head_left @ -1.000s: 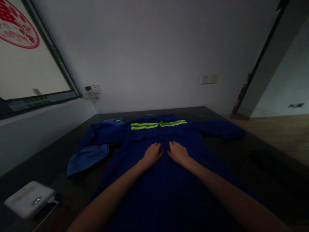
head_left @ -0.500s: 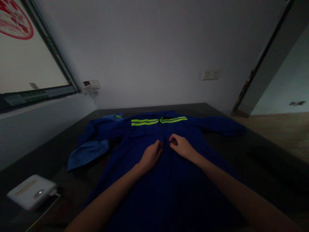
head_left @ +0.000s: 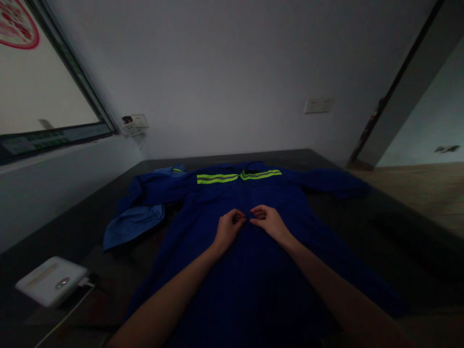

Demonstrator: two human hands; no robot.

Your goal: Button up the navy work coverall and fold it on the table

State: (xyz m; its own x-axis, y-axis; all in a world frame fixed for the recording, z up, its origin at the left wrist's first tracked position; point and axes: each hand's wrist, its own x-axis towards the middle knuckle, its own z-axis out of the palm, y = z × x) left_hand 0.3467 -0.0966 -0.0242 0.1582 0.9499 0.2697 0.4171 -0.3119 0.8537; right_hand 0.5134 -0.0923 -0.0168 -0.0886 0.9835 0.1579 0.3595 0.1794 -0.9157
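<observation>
the left hand [head_left: 228, 228] is holding its thumb and fingertips close together in a narrow, curled shape, and the right hand [head_left: 270, 223] is facing it in much the same shape, its thumb and fingers nearly meeting; whether either one is pinching cloth, i cannot tell. the two sets of fingertips are sitting just beside each other with a slim gap between them. directly beneath them, the dark blue garment [head_left: 248, 275] is lying spread out, so the hands are hovering over or touching its middle line, below the chest; the dimness is hiding which. its body is running back toward the person under both forearms. just beyond the fingertips, two yellow-green reflective bands [head_left: 217, 179] are crossing the chest, one on each side of the middle, and past them the collar [head_left: 253, 166] is pointing toward the wall [head_left: 203, 87]. the sleeves are stretching out to both sides. under and beside the left-hand one, a lighter blue cloth [head_left: 134, 228] is showing. all this is resting on a dark table [head_left: 85, 229], where a white box [head_left: 52, 281] with a pale cable [head_left: 65, 317] is lying near the left forearm, well apart from the hands.
</observation>
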